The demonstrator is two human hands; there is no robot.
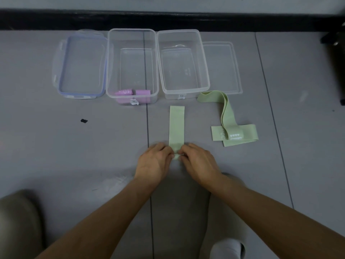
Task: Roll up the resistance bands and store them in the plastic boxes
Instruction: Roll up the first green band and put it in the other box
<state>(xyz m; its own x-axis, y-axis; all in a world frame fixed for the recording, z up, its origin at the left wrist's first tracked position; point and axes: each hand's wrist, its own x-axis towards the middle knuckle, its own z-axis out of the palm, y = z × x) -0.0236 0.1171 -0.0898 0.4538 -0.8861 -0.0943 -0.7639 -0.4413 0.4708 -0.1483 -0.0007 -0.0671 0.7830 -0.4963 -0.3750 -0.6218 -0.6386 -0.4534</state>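
A pale green resistance band (176, 126) lies flat on the grey floor, running straight away from me. My left hand (155, 162) and my right hand (198, 162) pinch its near end, which is curled into a small roll between my fingertips. Two more green bands (234, 126) lie loose and crossed to the right. Two clear plastic boxes stand at the back: the left box (112, 58) holds two rolled pink bands (132, 92) at its near wall, and nothing lies in the right box (204, 71).
A blue-rimmed lid (63, 85) lies left of the boxes, a clear lid (235, 68) right of them. A black skirting strip (168, 19) runs along the wall behind. A dark object (336, 43) stands at the far right. My knees show at the bottom edge.
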